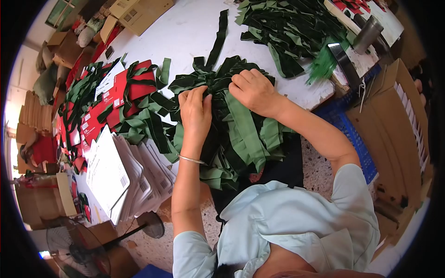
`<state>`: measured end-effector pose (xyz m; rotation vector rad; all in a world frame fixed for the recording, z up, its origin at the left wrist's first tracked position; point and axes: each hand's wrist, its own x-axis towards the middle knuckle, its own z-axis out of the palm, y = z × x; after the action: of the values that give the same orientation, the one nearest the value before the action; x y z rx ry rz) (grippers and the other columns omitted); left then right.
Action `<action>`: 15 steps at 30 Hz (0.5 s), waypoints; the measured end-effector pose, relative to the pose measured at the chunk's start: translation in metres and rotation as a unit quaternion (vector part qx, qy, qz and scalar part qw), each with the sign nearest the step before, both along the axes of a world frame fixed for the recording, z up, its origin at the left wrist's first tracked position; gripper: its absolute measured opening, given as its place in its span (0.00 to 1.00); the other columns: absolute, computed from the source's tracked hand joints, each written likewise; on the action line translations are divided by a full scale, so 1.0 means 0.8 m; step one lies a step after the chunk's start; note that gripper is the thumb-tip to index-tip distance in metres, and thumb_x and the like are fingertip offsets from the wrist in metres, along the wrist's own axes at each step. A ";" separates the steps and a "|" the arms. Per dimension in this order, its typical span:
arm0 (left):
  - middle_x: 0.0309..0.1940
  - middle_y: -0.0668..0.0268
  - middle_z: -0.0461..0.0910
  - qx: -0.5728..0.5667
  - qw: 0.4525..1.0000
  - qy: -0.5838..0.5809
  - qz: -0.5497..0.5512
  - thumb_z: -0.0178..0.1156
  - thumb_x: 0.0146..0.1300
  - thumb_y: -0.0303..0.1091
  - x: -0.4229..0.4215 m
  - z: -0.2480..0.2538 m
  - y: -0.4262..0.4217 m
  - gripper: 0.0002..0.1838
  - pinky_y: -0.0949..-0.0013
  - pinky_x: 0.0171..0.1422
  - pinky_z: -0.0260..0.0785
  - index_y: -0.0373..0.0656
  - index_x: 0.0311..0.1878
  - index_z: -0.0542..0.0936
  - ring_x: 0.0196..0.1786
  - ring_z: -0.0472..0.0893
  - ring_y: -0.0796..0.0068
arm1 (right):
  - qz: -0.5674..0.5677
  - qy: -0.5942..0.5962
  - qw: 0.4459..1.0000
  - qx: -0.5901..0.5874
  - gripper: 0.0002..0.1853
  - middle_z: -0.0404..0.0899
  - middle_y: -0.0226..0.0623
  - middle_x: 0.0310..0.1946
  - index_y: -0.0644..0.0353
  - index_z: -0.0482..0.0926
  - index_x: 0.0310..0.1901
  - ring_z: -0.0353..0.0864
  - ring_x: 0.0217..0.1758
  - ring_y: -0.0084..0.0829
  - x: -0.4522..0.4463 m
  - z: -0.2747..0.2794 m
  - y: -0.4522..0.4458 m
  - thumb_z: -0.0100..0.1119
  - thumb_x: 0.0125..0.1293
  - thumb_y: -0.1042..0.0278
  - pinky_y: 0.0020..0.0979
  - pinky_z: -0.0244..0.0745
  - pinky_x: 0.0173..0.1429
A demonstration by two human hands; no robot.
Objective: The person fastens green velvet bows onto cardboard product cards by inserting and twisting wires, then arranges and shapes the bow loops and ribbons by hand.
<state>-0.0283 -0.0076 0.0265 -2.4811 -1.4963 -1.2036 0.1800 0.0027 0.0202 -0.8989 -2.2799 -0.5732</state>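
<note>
A heap of green velvet ribbons (241,125), dark on one face and paler on the other, hangs over the near table edge in front of my body. My left hand (194,109) is at the upper left of this heap, its fingertips closed together on dark ribbon. To its right, my right hand (254,90) is closed with curled fingers on the ribbon at the top of the heap. A single dark ribbon strip (219,39) runs from the bunch toward the far side. The exact pieces pinched are partly hidden by my fingers.
Red cards with ribbons (132,85) and a stack of white cards (109,171) lie at left. More green ribbons (287,28) are piled at the back. At right are green bristles (324,62), a metal cylinder (368,34) and a cardboard box (391,125). A fan (76,250) stands lower left.
</note>
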 end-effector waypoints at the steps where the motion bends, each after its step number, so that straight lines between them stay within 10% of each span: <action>1: 0.42 0.59 0.81 -0.005 1.000 -0.004 0.000 0.64 0.56 0.21 -0.001 0.001 0.000 0.15 0.60 0.51 0.70 0.37 0.48 0.79 0.46 0.74 0.54 | -0.011 -0.007 1.000 -0.013 0.09 0.75 0.35 0.38 0.61 0.77 0.34 0.74 0.41 0.33 -0.002 0.002 0.000 0.59 0.48 0.73 0.31 0.70 0.42; 6: 0.41 0.59 0.81 0.001 1.000 -0.008 -0.003 0.64 0.57 0.21 -0.002 -0.001 0.000 0.14 0.60 0.50 0.69 0.38 0.47 0.78 0.44 0.74 0.54 | -0.019 0.029 0.996 -0.079 0.05 0.74 0.35 0.34 0.61 0.76 0.32 0.74 0.38 0.36 -0.015 0.009 -0.001 0.59 0.53 0.73 0.30 0.69 0.39; 8: 0.40 0.59 0.81 -0.011 1.000 -0.024 0.003 0.62 0.59 0.23 0.000 -0.001 -0.001 0.13 0.60 0.53 0.67 0.38 0.48 0.79 0.46 0.74 0.55 | 0.006 0.226 0.951 -0.210 0.03 0.75 0.33 0.31 0.61 0.75 0.32 0.75 0.33 0.32 -0.027 0.017 -0.010 0.57 0.63 0.73 0.30 0.69 0.37; 10: 0.40 0.59 0.81 0.013 1.000 -0.016 0.006 0.62 0.59 0.23 0.004 -0.002 0.000 0.12 0.60 0.52 0.68 0.38 0.48 0.79 0.45 0.74 0.56 | 0.057 0.399 0.742 -0.536 0.08 0.76 0.31 0.28 0.61 0.74 0.33 0.76 0.30 0.26 -0.027 0.037 -0.019 0.53 0.71 0.69 0.28 0.71 0.33; 11: 0.40 0.59 0.81 0.037 0.999 -0.008 0.009 0.62 0.59 0.22 0.005 -0.004 0.000 0.12 0.60 0.51 0.68 0.38 0.48 0.79 0.45 0.74 0.56 | 0.161 0.568 0.463 -0.661 0.09 0.77 0.29 0.27 0.61 0.75 0.36 0.74 0.29 0.19 -0.030 0.032 -0.021 0.53 0.72 0.65 0.25 0.71 0.30; 13: 0.40 0.59 0.81 0.040 0.999 0.000 0.011 0.63 0.58 0.22 0.006 -0.007 0.000 0.12 0.60 0.51 0.69 0.37 0.46 0.79 0.45 0.74 0.55 | 0.148 0.568 0.342 -0.734 0.09 0.75 0.29 0.26 0.61 0.76 0.38 0.74 0.29 0.18 -0.020 0.024 -0.022 0.53 0.72 0.65 0.23 0.71 0.30; 15: 0.39 0.58 0.80 0.046 0.999 0.007 0.016 0.63 0.57 0.21 0.007 -0.007 0.000 0.12 0.59 0.51 0.70 0.37 0.45 0.78 0.45 0.75 0.54 | 0.112 0.569 0.389 -0.716 0.09 0.76 0.28 0.26 0.62 0.76 0.39 0.73 0.26 0.17 -0.026 -0.001 -0.034 0.53 0.72 0.65 0.23 0.70 0.29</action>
<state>-0.0230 -0.0077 0.0210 -2.3928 -1.4361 -1.2201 0.1591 -0.0242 0.0191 -0.9623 -0.8977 1.9325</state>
